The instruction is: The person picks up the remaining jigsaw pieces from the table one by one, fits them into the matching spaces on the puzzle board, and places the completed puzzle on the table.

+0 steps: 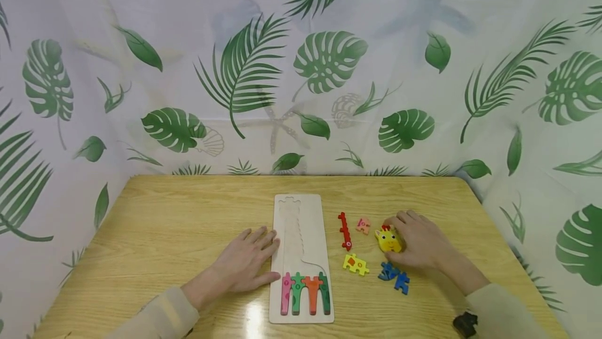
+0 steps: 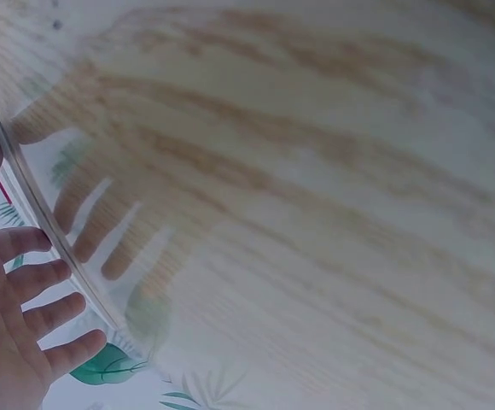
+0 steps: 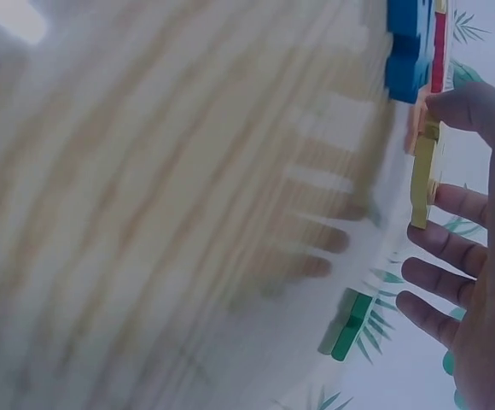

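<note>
A pale wooden puzzle board [image 1: 310,234] with a giraffe-shaped recess lies mid-table. Pink [image 1: 286,294], green [image 1: 296,297], orange [image 1: 312,294] and dark green leg pieces [image 1: 324,294] fill its lower end. My left hand [image 1: 246,260] lies flat at the board's left edge, fingers spread, thumb beside the pink leg. To the right of the board, my right hand [image 1: 420,240] pinches the yellow giraffe-head piece [image 1: 388,240] between thumb and fingers. In the right wrist view this yellow piece [image 3: 422,179] appears edge-on between thumb and fingertips.
Loose around the right hand are a long red piece [image 1: 345,232], a small pink piece [image 1: 363,225], a yellow piece [image 1: 356,265] and blue pieces [image 1: 388,271]. A green piece [image 3: 352,327], hidden in the head view, lies past the right fingertips. A leaf-patterned cloth [image 1: 301,93] hangs behind the table.
</note>
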Demonstrator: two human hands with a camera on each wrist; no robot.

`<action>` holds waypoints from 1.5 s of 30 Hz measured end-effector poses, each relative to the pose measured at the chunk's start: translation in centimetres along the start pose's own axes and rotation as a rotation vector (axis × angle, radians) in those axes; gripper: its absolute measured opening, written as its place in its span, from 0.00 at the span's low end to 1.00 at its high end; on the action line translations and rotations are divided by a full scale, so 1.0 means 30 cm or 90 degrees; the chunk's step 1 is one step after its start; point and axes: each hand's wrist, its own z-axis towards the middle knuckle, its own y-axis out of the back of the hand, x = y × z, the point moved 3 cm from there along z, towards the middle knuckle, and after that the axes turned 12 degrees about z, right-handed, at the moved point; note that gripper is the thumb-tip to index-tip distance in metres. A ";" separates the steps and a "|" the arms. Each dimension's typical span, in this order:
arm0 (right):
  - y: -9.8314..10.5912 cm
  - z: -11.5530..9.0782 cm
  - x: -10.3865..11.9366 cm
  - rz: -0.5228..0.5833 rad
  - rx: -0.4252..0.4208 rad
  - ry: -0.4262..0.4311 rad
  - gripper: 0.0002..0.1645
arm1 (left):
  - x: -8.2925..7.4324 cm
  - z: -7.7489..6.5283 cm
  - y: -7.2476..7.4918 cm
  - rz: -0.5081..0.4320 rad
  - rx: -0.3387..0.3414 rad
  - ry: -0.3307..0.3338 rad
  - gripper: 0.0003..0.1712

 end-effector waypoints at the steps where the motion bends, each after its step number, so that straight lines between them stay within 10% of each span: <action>1: 0.001 0.004 0.002 0.003 0.000 -0.002 0.42 | 0.002 0.002 -0.001 0.001 0.000 -0.001 0.45; 45: -0.046 0.158 0.155 0.071 -0.037 -0.005 0.42 | 0.014 0.029 -0.015 -0.007 -0.005 0.005 0.45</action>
